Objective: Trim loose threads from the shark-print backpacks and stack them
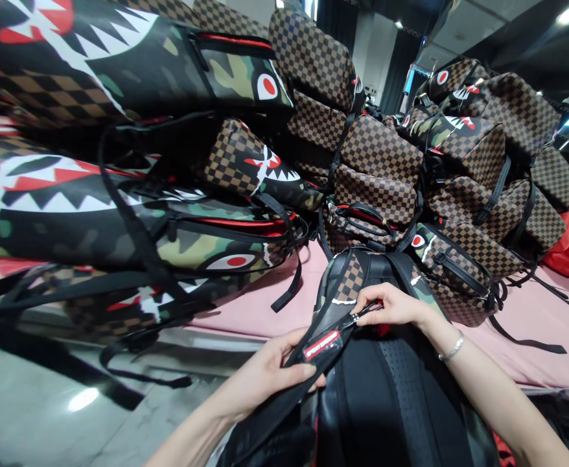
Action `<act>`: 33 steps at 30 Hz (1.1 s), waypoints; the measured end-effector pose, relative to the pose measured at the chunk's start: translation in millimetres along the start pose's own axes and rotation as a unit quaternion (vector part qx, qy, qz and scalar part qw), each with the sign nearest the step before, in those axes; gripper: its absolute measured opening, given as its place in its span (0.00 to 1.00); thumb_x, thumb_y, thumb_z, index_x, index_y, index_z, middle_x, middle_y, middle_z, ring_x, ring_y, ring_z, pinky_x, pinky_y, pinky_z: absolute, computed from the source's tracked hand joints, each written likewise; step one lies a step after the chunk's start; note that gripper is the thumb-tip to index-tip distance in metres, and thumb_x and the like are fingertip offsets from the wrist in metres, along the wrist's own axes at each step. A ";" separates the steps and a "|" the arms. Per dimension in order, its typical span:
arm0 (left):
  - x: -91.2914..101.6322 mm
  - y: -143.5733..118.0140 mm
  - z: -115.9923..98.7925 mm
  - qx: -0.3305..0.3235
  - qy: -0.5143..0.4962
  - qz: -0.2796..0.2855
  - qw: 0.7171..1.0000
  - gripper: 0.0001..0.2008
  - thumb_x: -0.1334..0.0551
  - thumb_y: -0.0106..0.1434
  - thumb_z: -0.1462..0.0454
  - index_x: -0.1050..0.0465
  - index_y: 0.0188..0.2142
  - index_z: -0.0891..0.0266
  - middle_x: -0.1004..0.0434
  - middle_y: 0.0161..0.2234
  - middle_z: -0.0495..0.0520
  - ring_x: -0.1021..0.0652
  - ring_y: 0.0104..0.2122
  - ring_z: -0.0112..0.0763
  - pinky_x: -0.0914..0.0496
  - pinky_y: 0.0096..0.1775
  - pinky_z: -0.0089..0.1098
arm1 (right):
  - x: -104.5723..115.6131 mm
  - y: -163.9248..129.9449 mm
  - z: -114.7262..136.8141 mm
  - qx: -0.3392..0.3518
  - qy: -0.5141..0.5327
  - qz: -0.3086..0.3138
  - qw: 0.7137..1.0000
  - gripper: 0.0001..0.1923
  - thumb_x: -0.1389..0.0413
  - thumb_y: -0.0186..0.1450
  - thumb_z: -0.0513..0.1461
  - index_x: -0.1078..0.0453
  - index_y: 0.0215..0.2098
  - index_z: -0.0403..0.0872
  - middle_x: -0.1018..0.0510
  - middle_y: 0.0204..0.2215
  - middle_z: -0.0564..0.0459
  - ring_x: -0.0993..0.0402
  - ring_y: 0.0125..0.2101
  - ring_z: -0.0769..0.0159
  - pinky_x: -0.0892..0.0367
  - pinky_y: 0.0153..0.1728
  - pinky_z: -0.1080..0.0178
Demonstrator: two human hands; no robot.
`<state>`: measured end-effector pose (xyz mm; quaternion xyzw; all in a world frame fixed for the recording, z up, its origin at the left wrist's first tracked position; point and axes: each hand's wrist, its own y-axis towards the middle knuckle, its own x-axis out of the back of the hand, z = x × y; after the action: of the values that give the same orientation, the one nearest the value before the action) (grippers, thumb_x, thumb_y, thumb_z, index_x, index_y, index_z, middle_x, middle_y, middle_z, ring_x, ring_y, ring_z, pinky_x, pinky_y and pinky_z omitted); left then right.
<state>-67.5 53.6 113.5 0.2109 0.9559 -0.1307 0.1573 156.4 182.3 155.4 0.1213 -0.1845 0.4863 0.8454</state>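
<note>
Both hands (265, 376) grip strap (326, 340), probably slanting up-right.

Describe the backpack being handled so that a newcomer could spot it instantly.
On the pink-covered table, before the heap of checkered shark-mouth backpacks, one backpack lies nearest the camera. Unlike the rest, it shows its black mesh back panel, its strap gripped by left hand and right hand.
</note>
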 end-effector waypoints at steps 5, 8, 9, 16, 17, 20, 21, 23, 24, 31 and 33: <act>-0.9 -0.8 -2.7 -0.007 -0.006 0.007 1.000 0.24 0.34 0.52 0.61 0.35 0.48 0.65 0.24 0.27 0.53 0.27 0.25 0.29 0.34 0.28 0.26 | 4.5 -4.3 3.9 -0.020 0.002 -0.006 1.000 0.11 0.38 0.54 0.41 0.29 0.31 0.41 0.25 0.30 0.53 0.29 0.32 0.69 0.34 0.36 0.66; -4.5 -1.2 -6.4 -0.009 0.002 0.006 1.000 0.21 0.34 0.53 0.61 0.34 0.45 0.64 0.24 0.26 0.51 0.27 0.25 0.28 0.34 0.28 0.26 | 4.5 -4.7 7.2 -0.028 -0.006 -0.001 1.000 0.12 0.38 0.54 0.42 0.29 0.31 0.41 0.24 0.30 0.52 0.29 0.32 0.69 0.34 0.36 0.66; -5.8 -1.3 -7.3 -0.009 0.005 0.001 1.000 0.20 0.34 0.52 0.61 0.33 0.44 0.64 0.24 0.27 0.51 0.27 0.25 0.27 0.34 0.28 0.26 | 3.7 -4.1 8.5 -0.026 -0.011 0.003 1.000 0.12 0.38 0.55 0.42 0.29 0.31 0.41 0.24 0.30 0.52 0.29 0.31 0.69 0.34 0.35 0.66; -9.6 -3.9 -9.3 -0.006 0.030 -0.023 0.999 0.19 0.34 0.51 0.61 0.32 0.42 0.63 0.26 0.26 0.49 0.26 0.26 0.29 0.34 0.28 0.27 | -0.6 0.6 16.3 0.000 -0.050 0.028 0.998 0.10 0.39 0.56 0.40 0.28 0.32 0.40 0.24 0.29 0.52 0.29 0.31 0.69 0.35 0.34 0.67; -9.8 -4.1 -10.0 -0.005 0.036 -0.023 0.999 0.18 0.34 0.51 0.61 0.32 0.41 0.63 0.26 0.26 0.49 0.27 0.26 0.29 0.34 0.28 0.27 | -0.9 0.5 16.7 0.000 -0.047 0.029 0.998 0.10 0.39 0.56 0.40 0.28 0.32 0.40 0.24 0.29 0.52 0.29 0.30 0.69 0.35 0.34 0.67; -12.5 -4.0 -13.8 -0.001 0.053 -0.028 0.998 0.19 0.34 0.51 0.61 0.32 0.42 0.64 0.26 0.28 0.49 0.26 0.26 0.29 0.33 0.29 0.27 | -3.4 0.1 18.0 0.006 -0.040 0.036 0.999 0.11 0.39 0.56 0.41 0.29 0.32 0.41 0.24 0.30 0.52 0.29 0.31 0.69 0.34 0.35 0.67; -14.2 -3.9 -15.5 0.001 0.056 -0.031 0.998 0.19 0.34 0.51 0.61 0.32 0.42 0.65 0.26 0.28 0.49 0.26 0.27 0.30 0.33 0.29 0.28 | -4.8 0.1 18.9 0.010 -0.042 0.037 0.998 0.11 0.39 0.56 0.41 0.29 0.33 0.41 0.24 0.30 0.52 0.29 0.31 0.69 0.34 0.36 0.67; -18.6 -3.9 -19.3 0.001 0.063 -0.041 0.997 0.20 0.34 0.50 0.62 0.31 0.43 0.65 0.26 0.29 0.49 0.25 0.27 0.30 0.33 0.30 0.28 | -8.3 0.5 21.9 0.018 -0.054 0.037 0.998 0.10 0.39 0.57 0.41 0.29 0.32 0.41 0.24 0.30 0.52 0.29 0.31 0.69 0.34 0.35 0.67; -21.0 -4.0 -21.2 0.000 0.067 -0.046 0.997 0.20 0.34 0.50 0.62 0.31 0.43 0.65 0.26 0.29 0.49 0.25 0.27 0.30 0.32 0.30 0.28 | -10.2 0.9 23.8 0.023 -0.063 0.037 0.997 0.10 0.40 0.57 0.41 0.29 0.32 0.42 0.24 0.30 0.53 0.29 0.31 0.69 0.34 0.35 0.67; -32.7 -5.2 -29.1 -0.018 0.074 -0.067 0.995 0.21 0.35 0.49 0.65 0.29 0.45 0.64 0.25 0.32 0.51 0.24 0.29 0.33 0.30 0.32 0.30 | -19.9 3.5 39.4 0.039 -0.116 0.045 0.991 0.08 0.41 0.58 0.41 0.30 0.32 0.43 0.25 0.29 0.54 0.30 0.29 0.70 0.35 0.30 0.70; -34.4 -5.0 -30.1 -0.018 0.075 -0.074 0.994 0.22 0.35 0.48 0.66 0.29 0.46 0.65 0.25 0.31 0.51 0.24 0.28 0.33 0.29 0.32 0.30 | -21.4 3.0 43.3 0.044 -0.131 0.042 0.990 0.08 0.41 0.58 0.40 0.30 0.32 0.43 0.25 0.28 0.55 0.31 0.28 0.71 0.35 0.29 0.71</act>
<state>-47.5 46.3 154.2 0.1463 0.9800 -0.1091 0.0792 135.6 150.5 185.3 0.2131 -0.2767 0.5088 0.7868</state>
